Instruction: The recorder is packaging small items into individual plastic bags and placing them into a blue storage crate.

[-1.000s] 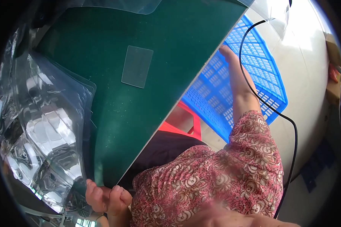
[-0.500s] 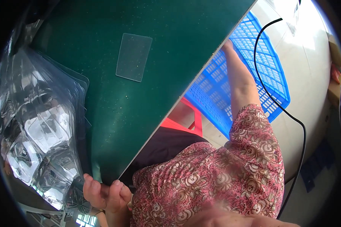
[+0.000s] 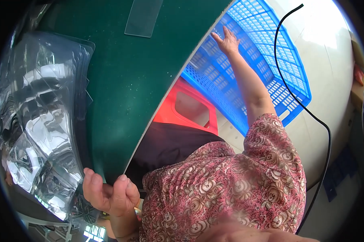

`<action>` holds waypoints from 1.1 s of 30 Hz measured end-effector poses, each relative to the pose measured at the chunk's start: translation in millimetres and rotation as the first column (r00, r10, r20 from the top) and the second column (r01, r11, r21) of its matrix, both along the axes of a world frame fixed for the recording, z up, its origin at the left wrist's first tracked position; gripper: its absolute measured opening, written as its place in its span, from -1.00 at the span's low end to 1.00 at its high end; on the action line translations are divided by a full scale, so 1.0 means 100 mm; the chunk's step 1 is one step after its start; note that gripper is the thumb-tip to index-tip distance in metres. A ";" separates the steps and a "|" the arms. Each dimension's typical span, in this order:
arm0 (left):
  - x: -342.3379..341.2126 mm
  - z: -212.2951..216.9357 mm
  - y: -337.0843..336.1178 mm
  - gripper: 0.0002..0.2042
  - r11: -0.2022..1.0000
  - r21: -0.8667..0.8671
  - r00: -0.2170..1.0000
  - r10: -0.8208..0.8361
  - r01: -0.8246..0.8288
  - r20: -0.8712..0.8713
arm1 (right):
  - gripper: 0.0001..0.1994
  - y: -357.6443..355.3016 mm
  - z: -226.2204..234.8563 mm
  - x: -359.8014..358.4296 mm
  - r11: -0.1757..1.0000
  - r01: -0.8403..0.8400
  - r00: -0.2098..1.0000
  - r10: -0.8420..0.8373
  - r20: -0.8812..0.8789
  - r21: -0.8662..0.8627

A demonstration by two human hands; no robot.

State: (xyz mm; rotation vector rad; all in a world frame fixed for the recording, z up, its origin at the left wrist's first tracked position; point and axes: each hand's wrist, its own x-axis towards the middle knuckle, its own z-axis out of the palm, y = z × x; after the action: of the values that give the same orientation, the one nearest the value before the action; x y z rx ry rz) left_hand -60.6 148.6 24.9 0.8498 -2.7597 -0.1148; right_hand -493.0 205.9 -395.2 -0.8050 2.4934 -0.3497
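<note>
My right hand point(image 3: 229, 41) is open, fingers spread and nothing in them, over the inside of a blue plastic basket point(image 3: 289, 56). Nearer to me, my left hand point(image 3: 112, 194) is half curled at the table's near corner, with a gap between its fingers and nothing visible in them. Its fingertips are close to the lower end of a stack of clear plastic sheets point(image 3: 55, 117), which is shiny with reflections. A single clear rectangular plastic piece point(image 3: 142, 20) lies flat on the green tabletop point(image 3: 121, 76), partly cut off by the upper rim.
The basket stands right of the table's pale edge point(image 3: 172, 84). Between the table and basket is a red plastic stool point(image 3: 170, 107). A black cable point(image 3: 325, 127) hangs in front of the basket's right side. Cardboard boxes point(image 3: 356, 86) sit at the far right.
My right hand, earlier partly hidden by the table edge, now shows whole over the basket with fingers spread. The view has shifted, so the clear piece appears higher. My left hand keeps its curled pose.
</note>
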 end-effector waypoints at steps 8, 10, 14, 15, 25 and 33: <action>-0.19 -0.15 -0.05 -0.91 0.996 -0.067 0.993 -0.070 0.064 -0.099 | -0.03 -0.35 0.58 1.28 0.885 -0.188 0.529 0.457 0.715 -0.426; -0.18 -0.16 -0.03 -0.89 0.993 -0.076 0.988 -0.098 0.089 -0.123 | -0.13 -0.31 0.44 1.68 0.888 -0.290 0.642 0.456 0.616 -0.356; -0.35 -0.23 -0.01 -0.86 0.991 -0.095 0.983 -0.111 0.097 -0.148 | -0.27 -0.34 0.55 1.82 0.890 -0.330 0.678 0.456 0.577 -0.315; -0.41 -0.24 0.00 -0.85 0.990 -0.101 0.985 -0.114 0.101 -0.132 | -0.27 -0.34 0.54 1.84 0.888 -0.330 0.677 0.459 0.576 -0.320; -0.82 -0.42 0.10 -0.85 0.977 -0.130 0.970 -0.186 0.166 -0.157 | -0.33 -0.35 -0.50 1.60 0.683 -0.541 0.698 0.690 0.191 -0.490; -0.78 -0.40 0.07 -0.86 0.981 -0.117 0.972 -0.174 0.156 -0.156 | -0.34 -0.56 0.38 1.39 0.812 -0.530 0.637 0.571 0.518 -0.243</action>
State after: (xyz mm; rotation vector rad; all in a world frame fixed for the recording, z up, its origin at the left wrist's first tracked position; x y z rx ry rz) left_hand -138.6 155.9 -15.5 0.5568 -2.6497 -0.0678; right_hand -354.3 150.3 -356.7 -1.2334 1.5763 -0.3826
